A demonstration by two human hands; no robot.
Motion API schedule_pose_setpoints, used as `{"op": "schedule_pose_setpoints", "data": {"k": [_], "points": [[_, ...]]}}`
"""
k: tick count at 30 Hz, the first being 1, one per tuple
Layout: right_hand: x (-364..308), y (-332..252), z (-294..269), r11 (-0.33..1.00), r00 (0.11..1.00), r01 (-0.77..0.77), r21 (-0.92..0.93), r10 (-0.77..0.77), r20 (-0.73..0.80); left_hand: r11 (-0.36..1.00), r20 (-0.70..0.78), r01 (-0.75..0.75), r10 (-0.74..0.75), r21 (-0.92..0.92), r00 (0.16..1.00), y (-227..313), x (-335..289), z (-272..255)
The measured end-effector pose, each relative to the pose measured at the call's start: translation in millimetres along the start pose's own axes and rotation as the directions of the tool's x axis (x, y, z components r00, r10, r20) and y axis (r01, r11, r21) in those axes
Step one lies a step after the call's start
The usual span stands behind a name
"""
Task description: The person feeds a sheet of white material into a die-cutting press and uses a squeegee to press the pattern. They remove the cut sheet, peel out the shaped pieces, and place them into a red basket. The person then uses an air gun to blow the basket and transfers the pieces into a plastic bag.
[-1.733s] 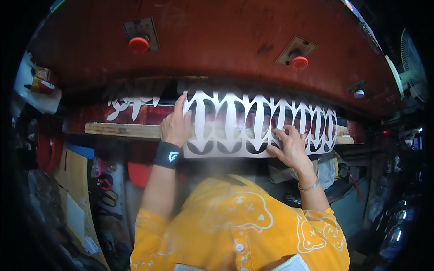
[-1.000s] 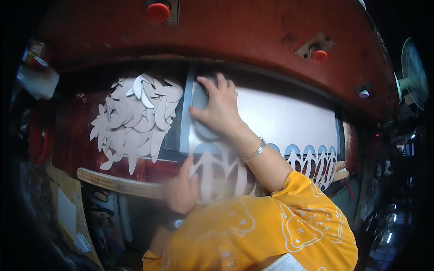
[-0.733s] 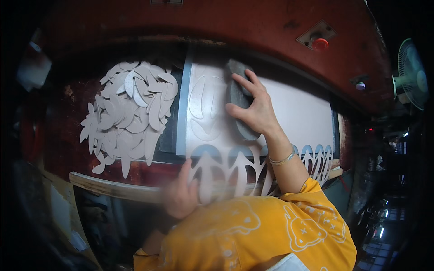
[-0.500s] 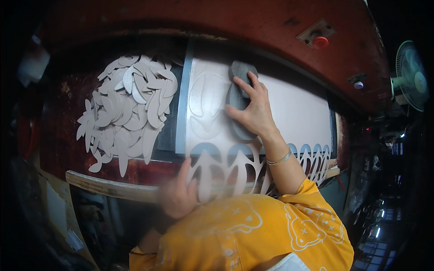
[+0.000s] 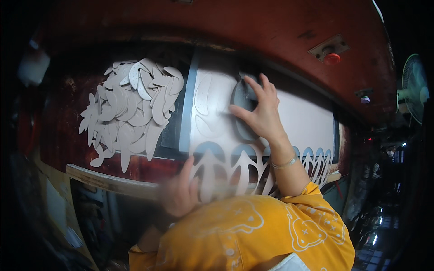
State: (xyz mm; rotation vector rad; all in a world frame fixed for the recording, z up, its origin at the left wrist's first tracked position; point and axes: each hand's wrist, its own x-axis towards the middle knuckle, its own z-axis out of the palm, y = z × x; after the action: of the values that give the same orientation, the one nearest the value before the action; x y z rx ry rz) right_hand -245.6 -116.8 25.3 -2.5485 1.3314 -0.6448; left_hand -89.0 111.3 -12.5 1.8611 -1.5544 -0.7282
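Note:
On a pale pinkish sheet (image 5: 303, 108) lies a thick dark grey cutting die (image 5: 242, 122) with rounded ends. My right hand (image 5: 262, 108) curves over it, thumb at its left edge and fingers on its far part; the palm hides some of it. Crescent outlines (image 5: 203, 97) show in the sheet to the left of the die. The sheet's near edge is a lattice (image 5: 244, 168) of cut-out openings hanging toward me. My left hand (image 5: 181, 192), smeared by motion, is beside the lattice's left end. Its index finger is stretched out, with the thumb apart from it.
A heap of pale crescent-shaped pieces (image 5: 131, 104) lies on the dark red table at left. A red machine body (image 5: 271, 31) with a red button (image 5: 331, 58) overhangs the far side. A wooden rail (image 5: 108, 181) runs along the near edge. A fan (image 5: 413, 86) stands at right.
The whole view has shifted slightly. My right hand's fingers have moved a little to the right over the die and spread somewhat. My left hand stays near the sheet's left corner.

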Motion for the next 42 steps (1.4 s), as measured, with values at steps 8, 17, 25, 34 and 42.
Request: {"op": "schedule_pose_setpoints", "data": {"k": [8, 17, 25, 34, 42], "points": [[-47, 165, -113, 0.99, 0.583, -0.143, -0.011, 0.076, -0.809, 0.999, -0.177, -0.019, 0.01, -0.05, 0.984, -5, -3, 5], [-71, 267, -226, 0.854, 0.205, -0.41, 0.32, 0.428, -0.88, 0.995, -0.29, -0.095, 0.089, -0.006, 0.953, -9, -7, 13], [-168, 187, -156, 0.807, 0.335, -0.013, 0.591, 0.561, -0.757, 0.996, -0.317, -0.079, 0.089, 0.046, 0.944, -6, -12, 13], [-240, 41, -75, 0.996, 0.982, 0.059, -0.061, -0.046, 0.183, 0.997, -0.326, -0.057, 0.074, 0.061, 0.943, -5, -12, 13], [-254, 27, -75, 0.998, 0.98, 0.002, -0.057, 0.009, 0.201, 0.995, -0.326, -0.045, 0.072, 0.089, 0.943, -8, -11, 14]]}}
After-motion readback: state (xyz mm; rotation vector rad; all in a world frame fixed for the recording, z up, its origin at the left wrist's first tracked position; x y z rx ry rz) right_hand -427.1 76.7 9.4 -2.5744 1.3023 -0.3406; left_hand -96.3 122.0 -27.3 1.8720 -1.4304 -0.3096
